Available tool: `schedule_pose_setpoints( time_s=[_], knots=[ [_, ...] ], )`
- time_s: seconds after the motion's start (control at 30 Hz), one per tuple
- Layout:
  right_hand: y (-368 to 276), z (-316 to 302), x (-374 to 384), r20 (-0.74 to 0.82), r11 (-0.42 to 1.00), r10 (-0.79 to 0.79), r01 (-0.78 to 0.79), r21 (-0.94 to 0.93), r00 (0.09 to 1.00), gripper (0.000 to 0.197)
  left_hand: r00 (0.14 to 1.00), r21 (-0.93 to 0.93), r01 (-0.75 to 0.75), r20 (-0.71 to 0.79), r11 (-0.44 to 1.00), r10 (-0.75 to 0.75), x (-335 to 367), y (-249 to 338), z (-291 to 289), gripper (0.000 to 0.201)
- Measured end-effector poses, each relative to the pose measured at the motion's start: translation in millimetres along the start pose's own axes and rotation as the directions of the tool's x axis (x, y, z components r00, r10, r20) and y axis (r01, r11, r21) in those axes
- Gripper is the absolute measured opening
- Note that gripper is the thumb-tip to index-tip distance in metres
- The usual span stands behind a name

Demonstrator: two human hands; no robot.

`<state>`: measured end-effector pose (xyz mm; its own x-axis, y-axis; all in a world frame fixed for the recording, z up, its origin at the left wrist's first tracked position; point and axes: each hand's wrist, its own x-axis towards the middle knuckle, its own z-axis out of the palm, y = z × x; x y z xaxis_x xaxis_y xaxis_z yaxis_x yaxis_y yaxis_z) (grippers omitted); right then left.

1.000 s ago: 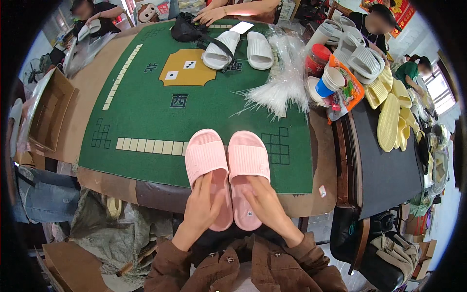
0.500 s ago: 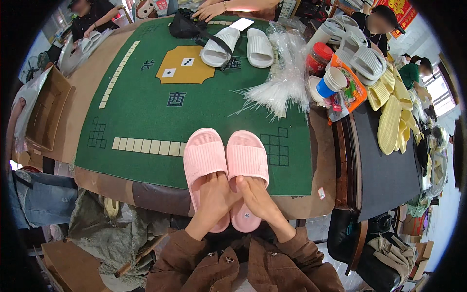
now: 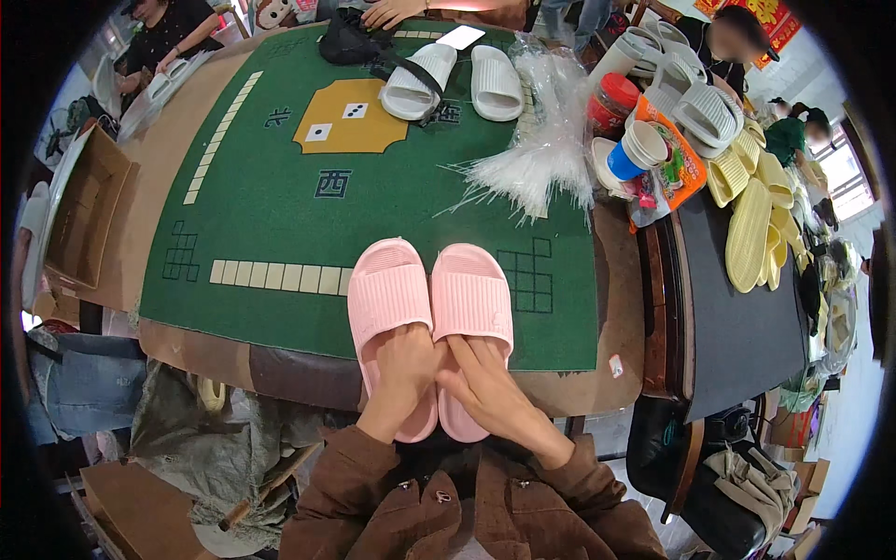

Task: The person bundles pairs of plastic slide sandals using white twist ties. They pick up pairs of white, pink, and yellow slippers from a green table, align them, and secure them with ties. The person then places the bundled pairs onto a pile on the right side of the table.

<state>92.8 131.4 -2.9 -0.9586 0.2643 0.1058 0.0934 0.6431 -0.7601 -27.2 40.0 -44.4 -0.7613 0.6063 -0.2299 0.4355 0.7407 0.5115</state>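
Both hands are pressing down on 2 pink slippers at the lower centre of the frame, on the green tabletop: left hand gripping left slipper's heel, right hand holding right slipper. Best keeping heels level, soles flush together.

A small slipper workshop or packing room set up around a green game table. White slippers lie on the felt, cream ones are stacked on a dark side table, clear plastic bags are heaped beside them, a cardboard box stands open, and other people work around the edges.
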Motion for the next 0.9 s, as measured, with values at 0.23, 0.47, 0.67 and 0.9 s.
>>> schedule_pose_setpoints(
  time_s=[0.23,0.47,0.67,0.9],
  knots=[
    [2,-57,39,-0.163,0.999,0.041,-0.043,-0.008,0.986,0.018,0.999,-0.010,0.004,0.048,1.000,-0.004,-4,1,-5,0.039],
    [60,-26,130,-0.184,0.970,-0.171,0.133,-0.204,0.968,0.015,0.998,-0.051,-0.043,-0.040,0.998,0.041,-4,1,-2,0.040],
    [49,-21,145,-0.050,0.987,0.112,-0.106,0.124,0.992,0.017,0.998,-0.055,-0.062,-0.022,0.997,0.060,-5,-2,-5,0.040],
    [43,-13,171,-0.014,0.982,0.127,-0.124,0.143,0.992,0.017,0.993,-0.053,-0.112,-0.052,0.992,0.109,-4,-5,2,0.039]
  ],
)
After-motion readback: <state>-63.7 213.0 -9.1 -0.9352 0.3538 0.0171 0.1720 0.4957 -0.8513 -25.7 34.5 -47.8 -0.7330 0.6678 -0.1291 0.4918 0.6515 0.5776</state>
